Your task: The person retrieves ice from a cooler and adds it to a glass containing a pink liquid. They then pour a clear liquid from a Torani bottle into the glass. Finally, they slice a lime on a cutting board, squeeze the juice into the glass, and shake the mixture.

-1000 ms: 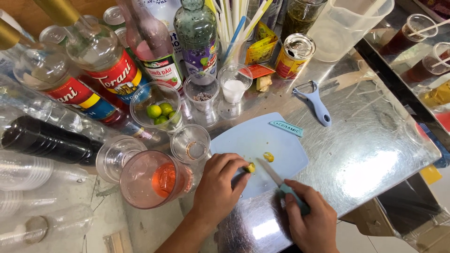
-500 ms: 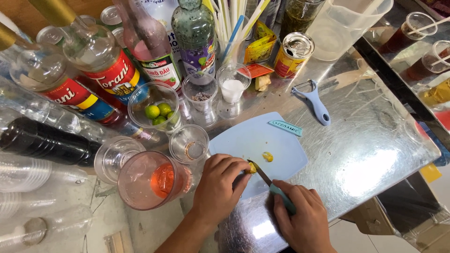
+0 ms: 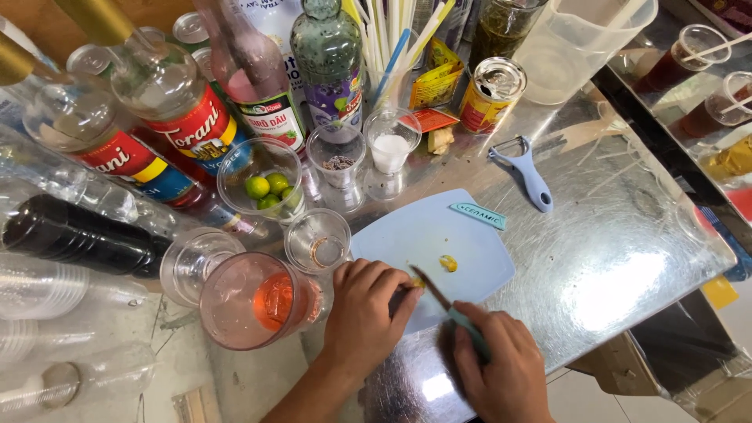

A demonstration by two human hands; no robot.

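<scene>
Shiny metal counter (image 3: 627,258) carries a pale blue cutting board (image 3: 439,243) near its front edge. At the board's near edge the left hand (image 3: 364,309) pinches a small yellow-green fruit piece (image 3: 417,282) with curled fingers. Just right of it, the right hand (image 3: 501,364) is clenched round a knife (image 3: 439,296), blade against the fruit. Beyond the board stand syrup bottles with red labels (image 3: 188,129), a yellow packet (image 3: 435,82) and a tin can (image 3: 489,94); a grey peeler (image 3: 526,174) lies right of it.
</scene>
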